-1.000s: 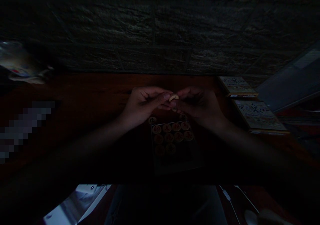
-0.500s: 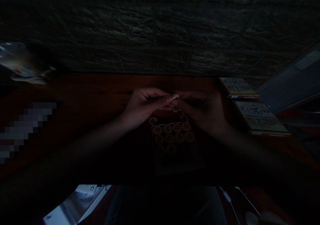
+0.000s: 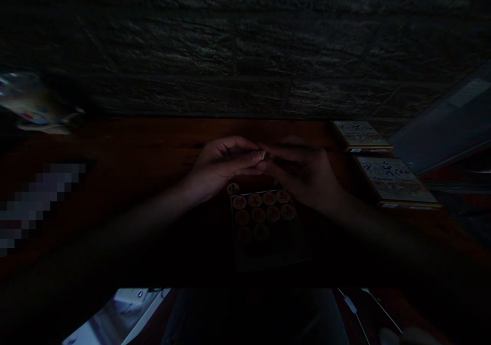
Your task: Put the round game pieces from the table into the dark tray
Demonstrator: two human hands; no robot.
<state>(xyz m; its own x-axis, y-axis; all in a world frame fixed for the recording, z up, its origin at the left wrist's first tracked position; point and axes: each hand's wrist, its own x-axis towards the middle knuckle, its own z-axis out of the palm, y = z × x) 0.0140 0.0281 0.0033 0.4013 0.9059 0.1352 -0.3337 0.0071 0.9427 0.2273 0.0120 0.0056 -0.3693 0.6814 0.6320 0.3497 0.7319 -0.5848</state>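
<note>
My left hand [image 3: 224, 160] and my right hand [image 3: 305, 174] meet over the table, both closed with fingertips together on a small round Chinese chess piece [image 3: 264, 155]. Only the edge of that piece shows between the fingers. Below the hands lies a shallow box [image 3: 268, 260] with rows of Chinese chess pieces [image 3: 255, 200] bearing red characters; its near part looks dark. A loose piece [image 3: 232, 188] with a black character rests just past the box's far left corner. Another loose piece is mostly hidden by my right hand.
Two printed boxes [image 3: 395, 179] lie at the right of the brown table [image 3: 161, 130]. A stone wall [image 3: 238, 48] rises behind. A bag-like object [image 3: 38, 105] stands at far left, near a blurred-out patch [image 3: 42, 197]. White cables [image 3: 351, 304] hang below the table's front edge.
The held piece has turned and moved slightly left and down, and the fingers cover more of it. My right hand has shifted left. The loose pieces beneath it are now more hidden.
</note>
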